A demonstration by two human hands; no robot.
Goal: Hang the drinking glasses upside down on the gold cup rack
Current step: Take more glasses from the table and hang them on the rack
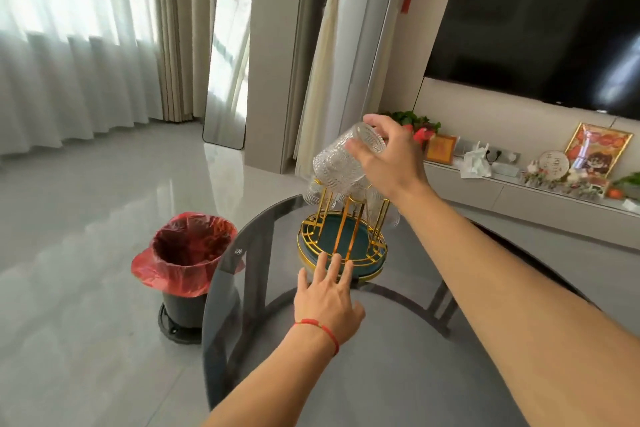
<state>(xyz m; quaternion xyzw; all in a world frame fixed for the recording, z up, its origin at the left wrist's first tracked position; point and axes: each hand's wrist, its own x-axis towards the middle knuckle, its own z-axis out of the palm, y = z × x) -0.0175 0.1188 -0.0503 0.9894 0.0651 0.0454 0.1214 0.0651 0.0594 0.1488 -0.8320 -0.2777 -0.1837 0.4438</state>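
The gold cup rack (346, 229) stands on a round teal tray (367, 270) at the far side of a dark glass table (398, 340). My right hand (391, 156) grips a clear patterned drinking glass (341, 163) by its base, tilted mouth-down just above the rack's top. Other clear glasses (313, 196) hang upside down on the rack, partly hidden behind the held one. My left hand (329, 295) lies flat with fingers spread, fingertips touching the tray's near rim.
A black bin with a red bag (188, 253) stands on the floor left of the table. Behind are a low TV cabinet (519, 191) with frames and flowers, a large dark screen (540, 17), curtains and a leaning mirror (228, 55).
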